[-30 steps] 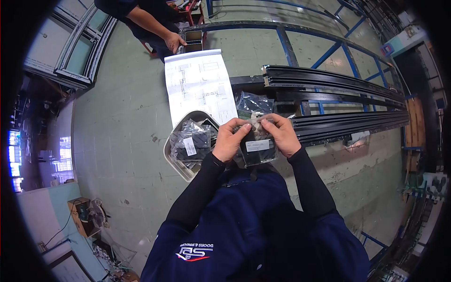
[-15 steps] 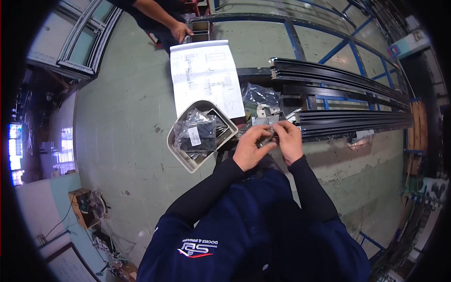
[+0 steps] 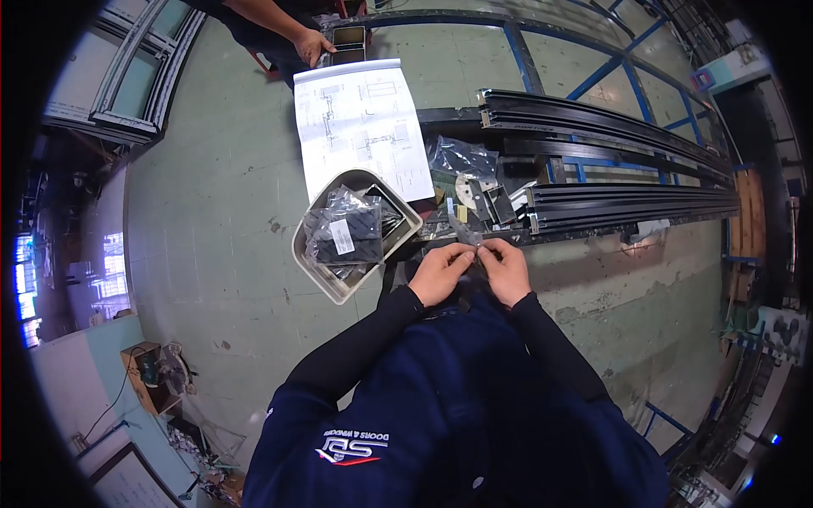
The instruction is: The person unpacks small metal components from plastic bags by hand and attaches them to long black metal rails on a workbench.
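Close to my body, my left hand (image 3: 443, 273) and my right hand (image 3: 506, 269) meet, thumbs and fingers pinching a small clear plastic bag (image 3: 465, 232). The bag stands up between the fingertips; its contents are too small to make out. Left of my hands a grey plastic bin (image 3: 341, 292) holds packets of dark parts in clear wrapping (image 3: 360, 230), one with a white label. Just beyond my hands, metal pieces (image 3: 498, 203) and a round pale disc (image 3: 471, 191) lie on the bench.
Paper drawings (image 3: 360, 127) lie behind the bin. Long black profiles (image 3: 627, 203) stretch to the right over a blue metal frame (image 3: 525, 59). Another clear bag (image 3: 463, 159) lies near the drawings. At the far top left, a co-worker's hand (image 3: 313, 46) rests by a box-shaped metal section (image 3: 349, 42).
Both hands have drawn closer to my body with the small bag, which now stands more upright. The metal pieces and disc behind are more exposed. The view has shifted slightly.
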The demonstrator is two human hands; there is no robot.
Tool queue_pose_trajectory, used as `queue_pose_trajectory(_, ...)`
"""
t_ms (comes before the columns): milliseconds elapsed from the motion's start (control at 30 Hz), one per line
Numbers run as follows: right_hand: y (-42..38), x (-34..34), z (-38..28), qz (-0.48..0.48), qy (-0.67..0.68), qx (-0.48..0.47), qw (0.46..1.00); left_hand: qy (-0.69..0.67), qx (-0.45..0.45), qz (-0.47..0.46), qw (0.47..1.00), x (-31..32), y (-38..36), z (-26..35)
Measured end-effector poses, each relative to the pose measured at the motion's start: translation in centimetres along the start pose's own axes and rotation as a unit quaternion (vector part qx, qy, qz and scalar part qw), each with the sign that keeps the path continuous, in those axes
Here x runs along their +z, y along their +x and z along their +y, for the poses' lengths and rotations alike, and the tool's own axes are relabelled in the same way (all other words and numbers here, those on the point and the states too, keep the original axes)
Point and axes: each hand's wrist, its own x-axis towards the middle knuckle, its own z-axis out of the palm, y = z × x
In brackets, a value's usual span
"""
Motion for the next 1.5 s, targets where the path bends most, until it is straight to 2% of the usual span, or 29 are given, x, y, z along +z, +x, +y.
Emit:
queue_pose_trajectory(133,-0.3,0.7,-0.3,0.016,-0.021,-0.043,0.999,-0.038,-0.041,0.033,0.998,-0.2,-0.1,0.2)
queue_pose_trajectory(167,-0.3,0.7,-0.5,0.014,-0.023,-0.049,0.998,-0.058,-0.059,0.017,0.996,-0.4,-0.2,0.6)
queue_pose_trajectory(200,-0.5,0.6,-0.7,0.014,-0.025,-0.055,0.998,-0.074,-0.033,0.043,0.996,-0.3,-0.3,0.1)
queue_pose_trajectory(267,-0.2,0.1,-0.7,-0.016,0.062,-0.056,0.996,-0.107,0.022,0.088,0.990,0.2,0.0,-1.1)
queue_pose_trajectory(300,0.2,-0.5,-0.4,-0.032,0.107,-0.071,0.991,-0.020,0.061,0.131,0.989,-0.3,-0.4,0.6)
queue_pose_trajectory(333,0.5,-1.0,-0.2,-0.047,0.152,-0.086,0.983,0.243,0.159,0.242,0.926,-0.6,-0.6,1.8)
queue_pose_trajectory(367,0.4,-2.0,-1.9,-0.111,0.216,-0.014,0.970,0.300,0.178,0.207,0.914,-1.4,-1.0,3.0)
queue_pose_trajectory(400,0.4,-2.7,-2.9,-0.118,0.218,-0.009,0.969,0.355,0.197,0.172,0.897,-2.3,-1.1,3.9)
queue_pose_trajectory(433,0.6,-3.3,-3.6,-0.127,0.219,-0.004,0.967,0.400,0.288,0.157,0.856,-3.1,-0.6,4.2)
queue_pose_trajectory(500,1.1,-4.0,-4.1,-0.148,0.229,-0.015,0.962,0.289,0.093,0.026,0.952,-3.6,-0.7,6.5)
queue_pose_trajectory(533,0.9,-3.9,-4.5,-0.153,0.199,-0.033,0.968,0.226,-0.006,-0.039,0.973,-3.8,-0.7,7.3)
queue_pose_trajectory(567,0.5,-3.8,-5.9,-0.158,0.168,-0.052,0.972,0.222,0.103,-0.014,0.969,-3.7,-0.5,5.9)
queue_pose_trajectory(600,0.2,-3.9,-6.9,-0.162,0.138,-0.070,0.975,0.217,0.109,-0.023,0.970,-3.8,-0.7,6.5)
queue_pose_trajectory(633,0.4,-4.5,-7.2,-0.193,0.047,-0.052,0.979,0.211,0.113,-0.034,0.970,-3.8,-1.1,7.2)
queue_pose_trajectory(733,-0.6,-3.7,-7.6,-0.169,0.170,-0.066,0.969,0.239,0.129,-0.073,0.960,-4.6,-1.9,9.8)
queue_pose_trajectory(833,-1.9,-3.3,-9.5,-0.187,0.287,-0.048,0.938,0.282,0.152,-0.123,0.939,-6.1,-2.6,12.1)
queue_pose_trajectory(967,-2.1,-3.3,-9.4,-0.211,0.294,-0.036,0.932,0.338,0.140,-0.132,0.921,-6.3,-3.6,13.6)
queue_pose_trajectory(1067,-2.5,-3.4,-10.8,-0.177,0.274,0.015,0.945,0.246,0.156,-0.112,0.950,-6.1,-3.5,12.6)
queue_pose_trajectory(1167,-3.0,-3.6,-10.6,-0.177,0.186,-0.040,0.966,0.276,0.207,-0.099,0.933,-5.6,-4.0,12.6)
queue_pose_trajectory(1267,-4.1,-3.8,-10.4,-0.162,0.226,-0.128,0.952,0.259,0.215,-0.060,0.940,-4.8,-5.5,14.2)
queue_pose_trajectory(1300,-4.6,-4.2,-10.8,-0.164,0.216,-0.142,0.952,0.255,0.187,-0.069,0.946,-4.7,-6.1,14.8)
queue_pose_trajectory(1433,-5.8,-5.2,-11.6,-0.217,0.185,-0.144,0.948,0.233,0.200,-0.072,0.949,-4.3,-8.2,15.0)
queue_pose_trajectory(1500,-5.7,-5.3,-11.5,-0.212,0.133,-0.184,0.950,0.216,0.207,-0.053,0.953,-4.0,-8.8,14.5)
